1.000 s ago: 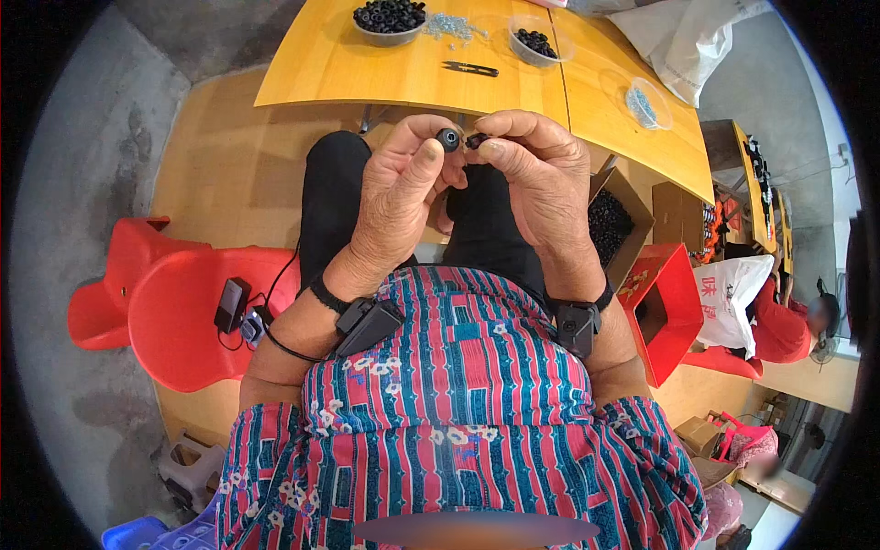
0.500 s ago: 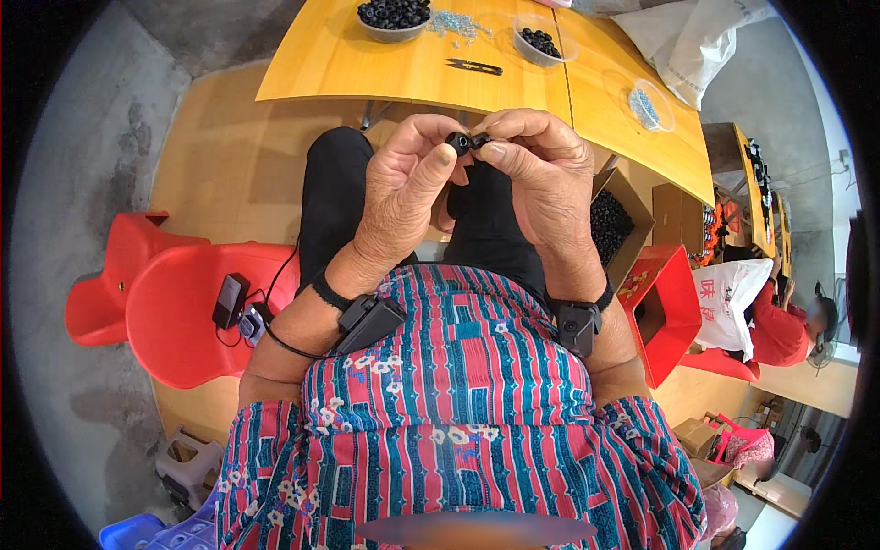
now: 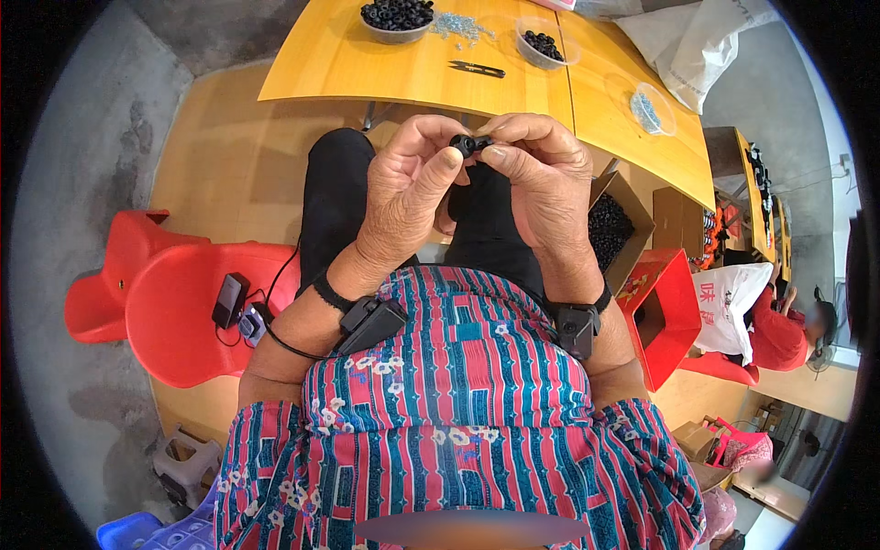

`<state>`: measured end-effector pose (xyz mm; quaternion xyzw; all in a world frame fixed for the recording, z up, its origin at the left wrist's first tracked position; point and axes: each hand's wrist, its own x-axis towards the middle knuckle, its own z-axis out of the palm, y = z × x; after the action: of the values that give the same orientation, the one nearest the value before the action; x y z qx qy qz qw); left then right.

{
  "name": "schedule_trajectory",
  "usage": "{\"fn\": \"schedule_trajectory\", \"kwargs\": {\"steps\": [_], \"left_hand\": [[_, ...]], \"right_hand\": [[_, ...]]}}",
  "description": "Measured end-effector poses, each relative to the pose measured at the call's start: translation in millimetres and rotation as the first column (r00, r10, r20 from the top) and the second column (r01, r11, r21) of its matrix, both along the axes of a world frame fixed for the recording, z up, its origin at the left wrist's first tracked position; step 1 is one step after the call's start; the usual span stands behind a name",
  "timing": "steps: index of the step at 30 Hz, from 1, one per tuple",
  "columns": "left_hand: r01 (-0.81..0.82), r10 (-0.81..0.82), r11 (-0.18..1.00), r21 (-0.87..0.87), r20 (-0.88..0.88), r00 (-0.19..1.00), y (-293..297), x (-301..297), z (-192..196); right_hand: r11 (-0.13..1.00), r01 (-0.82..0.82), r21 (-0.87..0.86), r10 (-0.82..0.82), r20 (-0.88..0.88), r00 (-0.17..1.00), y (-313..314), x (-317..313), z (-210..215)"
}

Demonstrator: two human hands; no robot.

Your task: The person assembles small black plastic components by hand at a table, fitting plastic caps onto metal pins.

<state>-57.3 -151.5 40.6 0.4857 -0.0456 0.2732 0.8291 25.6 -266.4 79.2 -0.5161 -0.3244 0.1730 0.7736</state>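
My left hand (image 3: 403, 188) pinches a small black round part (image 3: 462, 145) with a hole in it between thumb and forefinger. Right against it, my right hand (image 3: 545, 179) holds a second small black piece (image 3: 482, 142) in its fingertips. The two pieces meet above my lap, in front of the table edge; how they join is too small to make out. My other fingers are curled behind and partly hidden.
On the yellow table (image 3: 367, 64) stand a bowl of black parts (image 3: 397, 23), a tub of black parts (image 3: 543, 48), a tub of clear bits (image 3: 646, 112) and black thread snips (image 3: 478, 69). A cardboard box of black parts (image 3: 612, 225) and a red box (image 3: 662, 312) are right of me.
The left hand's black part has turned, and its hole faces a different way. The two pieces look closer together. Both hands stay in nearly the same place.
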Motion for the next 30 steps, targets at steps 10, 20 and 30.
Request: {"fn": "schedule_trajectory", "kwargs": {"steps": [10,20,30], "left_hand": [[-0.048,0.048,0.998,0.049,-0.007,0.999,2,3,0],[-0.101,0.101,0.991,0.092,0.006,0.995,2,5,6],[-0.131,0.131,0.985,0.112,0.006,0.991,2,5,11]], "right_hand": [[0.998,0.049,-0.032,-0.044,0.137,0.990,2,-2,8],[0.952,0.305,-0.043,-0.243,0.502,0.830,6,-4,14],[0.925,0.380,-0.001,-0.273,0.692,0.668,7,1,14]]}}
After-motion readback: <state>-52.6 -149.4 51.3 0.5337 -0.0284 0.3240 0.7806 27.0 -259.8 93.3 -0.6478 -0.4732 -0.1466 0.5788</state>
